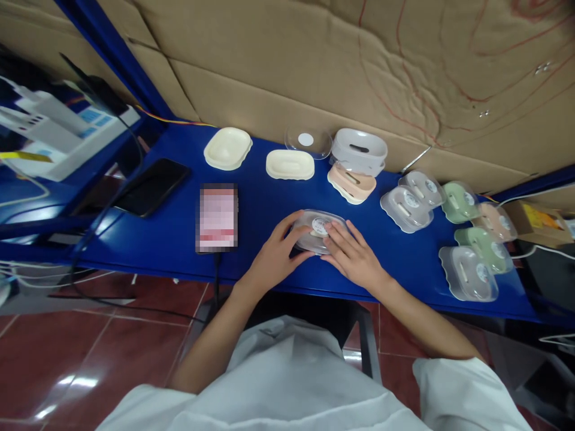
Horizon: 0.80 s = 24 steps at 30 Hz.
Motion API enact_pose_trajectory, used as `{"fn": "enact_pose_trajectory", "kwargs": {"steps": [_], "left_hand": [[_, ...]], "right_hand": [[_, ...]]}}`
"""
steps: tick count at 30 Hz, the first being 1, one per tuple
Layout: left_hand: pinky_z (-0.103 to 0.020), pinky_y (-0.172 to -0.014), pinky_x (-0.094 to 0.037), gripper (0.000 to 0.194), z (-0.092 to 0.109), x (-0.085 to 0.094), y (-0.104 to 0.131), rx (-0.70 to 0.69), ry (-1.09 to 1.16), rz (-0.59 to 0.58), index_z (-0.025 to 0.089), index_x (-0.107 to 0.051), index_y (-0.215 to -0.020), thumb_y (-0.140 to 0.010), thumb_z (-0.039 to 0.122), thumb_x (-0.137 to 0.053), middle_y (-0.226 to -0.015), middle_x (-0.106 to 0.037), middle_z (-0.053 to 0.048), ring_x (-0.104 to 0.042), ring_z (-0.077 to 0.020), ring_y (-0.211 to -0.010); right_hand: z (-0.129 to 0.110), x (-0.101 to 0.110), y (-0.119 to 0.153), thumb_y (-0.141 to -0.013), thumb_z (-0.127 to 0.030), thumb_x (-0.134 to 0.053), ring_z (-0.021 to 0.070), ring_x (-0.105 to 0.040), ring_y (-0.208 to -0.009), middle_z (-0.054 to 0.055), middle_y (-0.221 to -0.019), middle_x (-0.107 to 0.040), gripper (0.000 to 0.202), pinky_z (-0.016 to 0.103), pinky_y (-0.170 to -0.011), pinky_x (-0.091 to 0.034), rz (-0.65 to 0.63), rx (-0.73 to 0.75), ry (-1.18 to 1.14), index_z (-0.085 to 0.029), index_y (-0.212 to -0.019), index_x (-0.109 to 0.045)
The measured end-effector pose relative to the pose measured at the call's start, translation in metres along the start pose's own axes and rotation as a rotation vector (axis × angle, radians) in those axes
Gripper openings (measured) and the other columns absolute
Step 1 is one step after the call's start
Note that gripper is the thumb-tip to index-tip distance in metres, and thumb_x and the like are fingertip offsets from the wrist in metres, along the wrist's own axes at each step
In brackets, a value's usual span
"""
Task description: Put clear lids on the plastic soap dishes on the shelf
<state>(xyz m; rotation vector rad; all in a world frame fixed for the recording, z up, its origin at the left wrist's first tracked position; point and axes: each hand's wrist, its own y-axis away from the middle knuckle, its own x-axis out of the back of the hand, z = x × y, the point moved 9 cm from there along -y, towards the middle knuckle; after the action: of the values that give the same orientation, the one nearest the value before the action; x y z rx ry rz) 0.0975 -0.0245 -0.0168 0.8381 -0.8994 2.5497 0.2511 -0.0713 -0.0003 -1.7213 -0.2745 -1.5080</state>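
Observation:
A small dish with a clear lid and a round white label (pixel 320 225) lies on the blue table near its front edge. My left hand (pixel 279 251) grips its left side, thumb and fingers around the rim. From the right, my right hand (pixel 353 254) rests its fingers on the lid and label, with the thumb at the near rim. Behind it are a cream oval tray (pixel 290 164), a peach dish (pixel 352 181), stacked whitish dishes (pixel 359 146) and a loose clear lid (pixel 308 142).
Several lidded dishes stand at the right, among them grey (pixel 408 206) and green (pixel 459 200) ones. A cream tray (pixel 228 148), a blurred-out screen (pixel 218 216) and a black phone (pixel 155 187) lie leftward. A power strip (pixel 76 140) is far left; cardboard (pixel 269 66) stands behind.

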Motion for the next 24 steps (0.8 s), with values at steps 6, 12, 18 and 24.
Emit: {"fn": "enact_pose_trajectory", "kwargs": {"steps": [6,12,18,24], "left_hand": [[-0.051,-0.126,-0.045,0.044,0.0,0.0,0.001,-0.009,0.019,-0.014,0.025,-0.057,-0.142,-0.101,0.035,-0.069,-0.164,-0.046,-0.015,-0.047,-0.0297,-0.155],[-0.05,-0.125,-0.045,0.063,-0.013,-0.011,0.004,0.074,-0.01,-0.102,0.032,-0.045,-0.163,-0.104,0.041,-0.065,-0.177,-0.029,-0.013,-0.042,-0.0315,-0.158],[-0.052,-0.125,-0.044,0.058,-0.015,-0.014,0.004,0.064,-0.012,-0.09,0.031,-0.05,-0.16,-0.105,0.042,-0.064,-0.17,-0.039,-0.015,-0.044,-0.0327,-0.156],[-0.051,-0.121,-0.048,0.072,-0.008,-0.014,0.003,0.105,0.028,-0.162,0.033,-0.029,-0.17,-0.106,0.044,-0.06,-0.174,-0.035,-0.015,-0.041,-0.0329,-0.159]], "right_hand": [[0.004,-0.009,0.005,-0.103,-0.028,-0.068,0.0316,-0.048,-0.154,0.014,-0.161,-0.055,0.059,0.064,-0.134,-0.032,-0.068,-0.092,-0.107,-0.026,-0.159,-0.049],[0.007,-0.009,0.008,-0.103,-0.028,-0.068,0.0275,-0.051,-0.152,0.01,-0.157,-0.06,0.071,0.058,-0.134,-0.034,-0.057,-0.1,-0.07,-0.03,-0.168,-0.038],[0.028,-0.009,0.011,-0.1,-0.043,-0.072,0.0344,-0.033,-0.162,0.012,-0.17,-0.044,0.067,0.067,-0.129,-0.036,-0.032,-0.201,-0.16,-0.034,-0.162,-0.049],[0.052,0.037,0.029,-0.098,-0.047,-0.073,0.0326,-0.043,-0.157,0.01,-0.168,-0.046,0.069,0.059,-0.125,-0.045,0.06,-0.249,-0.164,-0.036,-0.162,-0.048]]}}
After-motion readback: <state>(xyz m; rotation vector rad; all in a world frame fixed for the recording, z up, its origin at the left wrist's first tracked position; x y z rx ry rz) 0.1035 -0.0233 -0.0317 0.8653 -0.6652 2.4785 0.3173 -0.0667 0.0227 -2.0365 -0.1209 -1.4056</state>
